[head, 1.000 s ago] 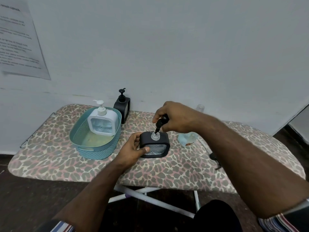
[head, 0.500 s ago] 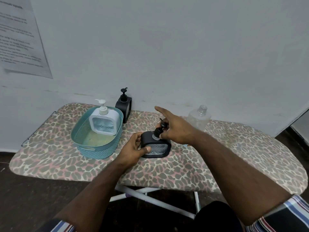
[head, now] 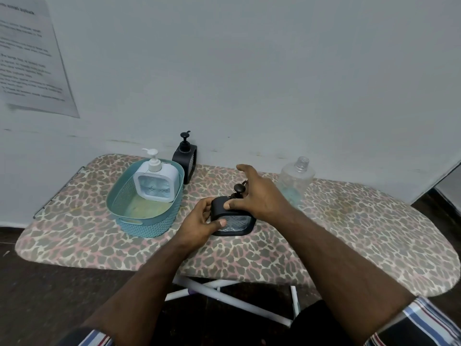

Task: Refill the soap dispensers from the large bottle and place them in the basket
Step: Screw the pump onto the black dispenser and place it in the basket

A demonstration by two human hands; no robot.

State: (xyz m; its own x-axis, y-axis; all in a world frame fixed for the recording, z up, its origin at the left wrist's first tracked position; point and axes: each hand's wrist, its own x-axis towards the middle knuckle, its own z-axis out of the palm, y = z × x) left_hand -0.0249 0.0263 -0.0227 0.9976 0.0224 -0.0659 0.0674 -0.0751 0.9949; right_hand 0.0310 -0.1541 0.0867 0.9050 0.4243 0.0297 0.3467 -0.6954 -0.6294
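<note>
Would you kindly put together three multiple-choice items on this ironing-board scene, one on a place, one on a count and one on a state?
1. Where does the white dispenser stand?
A. inside the teal basket
B. on the floor
C. beside the large bottle

2. How many black dispensers are in view?
A. one
B. two
C. four

3. What state is the large bottle's neck in?
A. capped
B. fitted with a pump
C. uncapped, threads bare

Answers:
1 A, it stands within the basket's walls.
2 B, one black dispenser stands by the wall, and the held black dispenser is gripped by the left hand, with the right hand at its pump.
3 C, bare threads show on top.
</note>
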